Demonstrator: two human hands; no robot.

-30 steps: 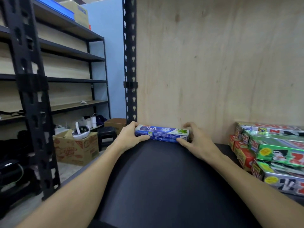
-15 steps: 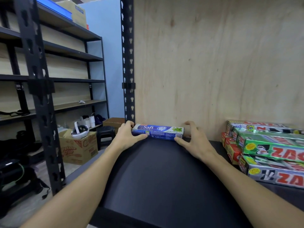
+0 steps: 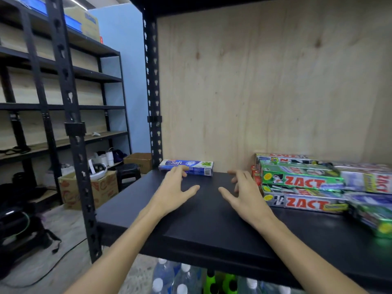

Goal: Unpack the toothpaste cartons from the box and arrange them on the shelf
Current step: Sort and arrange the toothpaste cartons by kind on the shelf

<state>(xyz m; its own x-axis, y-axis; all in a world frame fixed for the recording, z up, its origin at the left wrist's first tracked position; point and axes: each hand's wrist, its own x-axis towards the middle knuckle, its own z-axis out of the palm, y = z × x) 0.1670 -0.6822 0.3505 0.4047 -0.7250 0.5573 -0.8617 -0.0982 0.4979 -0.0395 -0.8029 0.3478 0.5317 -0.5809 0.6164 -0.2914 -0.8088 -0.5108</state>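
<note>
**Toothpaste carton lies at the back of the shelf, both hands open and empty**

Toothpaste carton, blue with the word "Safi", lies flat at the far left end of the black shelf, its long side against the plywood back panel and its left end just beside the perforated black upright.

Nearest to the camera, below the front edge of the shelf, the white caps of water bottles and something bright green show; they are cut off by the lower border. Both forearms come up from the bottom corners and reach over the shelf. The left hand is spread, palm down, thumb pointing to the right; its fingertips overlap the front lower edge of the carton, but I cannot tell if they touch it, and they are not closed around it. The right hand is also spread with the fingers a little curled, holds nothing, and stays apart from the carton, to its right.

Just right of the right hand is a pile of ZACT cartons, green, silver and red, laid in layers; the pile runs out of the picture at the right side and its near end is blurred.

On the left, behind the front upright, a cardboard box stands on the floor with a white object on top, hard to make out. Farther back are a black stool, a second brown box and another shelving rack.
</note>
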